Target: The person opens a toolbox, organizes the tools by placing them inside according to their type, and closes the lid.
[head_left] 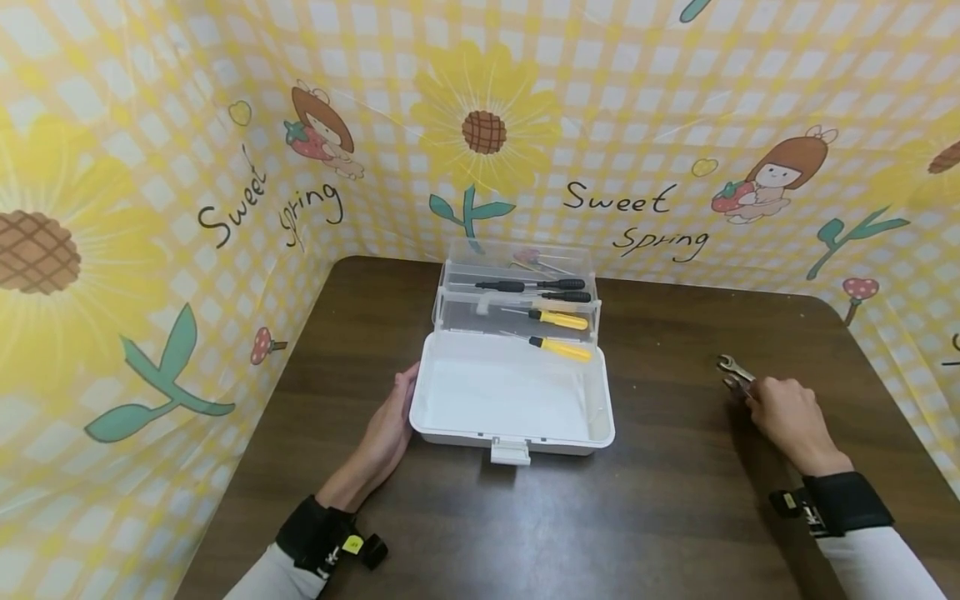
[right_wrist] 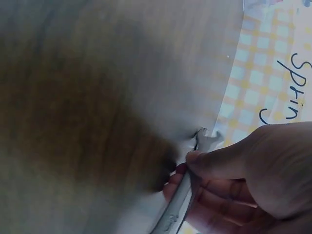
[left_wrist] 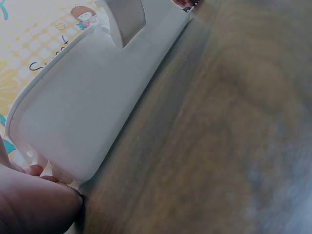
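A white toolbox (head_left: 510, 387) stands open on the table, its main compartment bare inside. My left hand (head_left: 388, 425) rests against the box's left side, fingers extended along the wall; in the left wrist view the thumb side of that hand (left_wrist: 39, 200) is by the box corner (left_wrist: 73, 112). Over to the right, my right hand (head_left: 791, 421) grips a metal open-end wrench (head_left: 735, 368) just above the table. In the right wrist view the wrench (right_wrist: 175, 207) lies between thumb and curled fingers. Whether a second wrench lies behind it, I cannot tell.
Raised clear trays (head_left: 442, 310) at the back of the toolbox hold yellow-handled screwdrivers (head_left: 562, 320) and black-handled screwdrivers (head_left: 566, 297). A white latch (head_left: 510, 452) hangs at the box's front. The brown table (head_left: 652, 500) meets a yellow checked cloth (head_left: 637, 100) behind and at the sides.
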A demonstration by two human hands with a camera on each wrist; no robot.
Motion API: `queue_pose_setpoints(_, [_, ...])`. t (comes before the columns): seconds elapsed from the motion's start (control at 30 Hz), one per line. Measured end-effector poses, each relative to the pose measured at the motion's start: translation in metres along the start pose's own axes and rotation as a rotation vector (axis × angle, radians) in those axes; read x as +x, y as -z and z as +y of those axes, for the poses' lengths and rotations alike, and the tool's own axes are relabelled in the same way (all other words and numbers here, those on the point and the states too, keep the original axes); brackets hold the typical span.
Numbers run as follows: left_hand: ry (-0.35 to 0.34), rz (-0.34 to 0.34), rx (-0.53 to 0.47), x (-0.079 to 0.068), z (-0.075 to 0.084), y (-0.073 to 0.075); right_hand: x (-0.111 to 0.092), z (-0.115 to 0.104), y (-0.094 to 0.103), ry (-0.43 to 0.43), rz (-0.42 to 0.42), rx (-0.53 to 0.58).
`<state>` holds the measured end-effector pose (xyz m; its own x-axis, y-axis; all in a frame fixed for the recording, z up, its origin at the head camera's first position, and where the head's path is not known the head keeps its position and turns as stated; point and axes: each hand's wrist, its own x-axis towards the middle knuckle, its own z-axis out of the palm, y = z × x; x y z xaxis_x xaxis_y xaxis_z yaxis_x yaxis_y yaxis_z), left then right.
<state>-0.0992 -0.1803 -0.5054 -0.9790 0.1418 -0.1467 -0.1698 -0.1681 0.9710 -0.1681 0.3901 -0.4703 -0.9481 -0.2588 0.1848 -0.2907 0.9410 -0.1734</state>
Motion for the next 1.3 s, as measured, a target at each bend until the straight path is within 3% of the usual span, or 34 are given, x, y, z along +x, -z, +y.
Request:
queue_pose_setpoints(0.43, [0.002,-0.004,0.011,0.001,0.001,0.001,0.002,-0.023,-0.001,0.063,0.035,0.013])
queue_pose_setpoints(1.3, [0.005,0.000,0.009,0.002,0.000,0.000,0.014,-0.133,0.045,0.476,0.181,0.002])
